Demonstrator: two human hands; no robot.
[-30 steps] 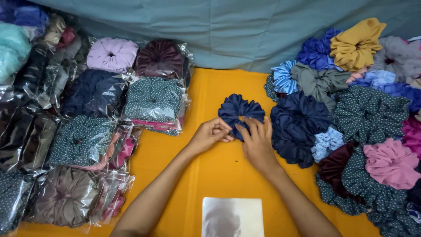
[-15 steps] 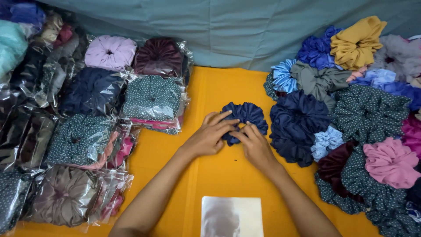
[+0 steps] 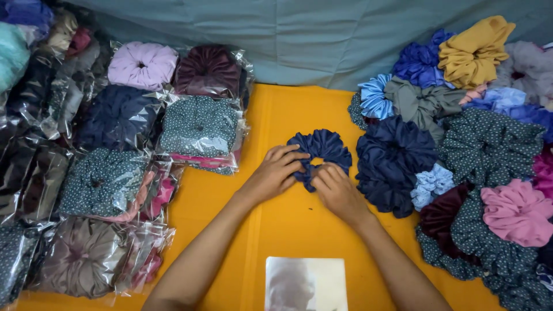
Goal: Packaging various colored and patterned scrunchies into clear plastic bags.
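A navy blue scrunchie (image 3: 322,151), a gathered ring of smooth fabric, lies flat on the orange table (image 3: 276,230) near its middle, its hole facing up; being round, it has no clear long axis. The left hand (image 3: 276,173) pinches its lower left edge with curled fingers. The right hand (image 3: 337,190) grips the lower edge just beside it, fingers bent on the cloth.

To the left, clear crinkled plastic bags (image 3: 115,173) lie in rows, each holding scrunchies: a lilac one (image 3: 143,64), a maroon one (image 3: 207,70), dark teal dotted ones (image 3: 199,126). To the right sits a loose pile of unbagged scrunchies (image 3: 461,150): a larger navy one, dotted green, mustard, pink, pale blue. A pale shiny rectangular sheet (image 3: 305,283) lies at the near edge, between the forearms. A grey-green cloth (image 3: 322,40) hangs behind.
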